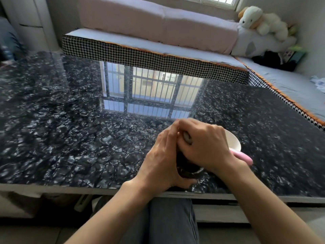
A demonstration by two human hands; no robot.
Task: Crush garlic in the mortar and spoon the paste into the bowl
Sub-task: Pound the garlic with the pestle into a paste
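A dark mortar stands near the front edge of the glossy black table. My left hand wraps around its left side and rim. My right hand is closed around the grey pestle, whose top end shows between my fingers; the pestle's lower part and the mortar's inside are hidden. Just behind my right hand sits a white bowl. A pink spoon handle pokes out to the right from under that hand. No garlic is visible.
A houndstooth-edged cushion platform borders the table's far side and right side. Pink cushions and plush toys lie beyond. My knees are under the front edge of the table.
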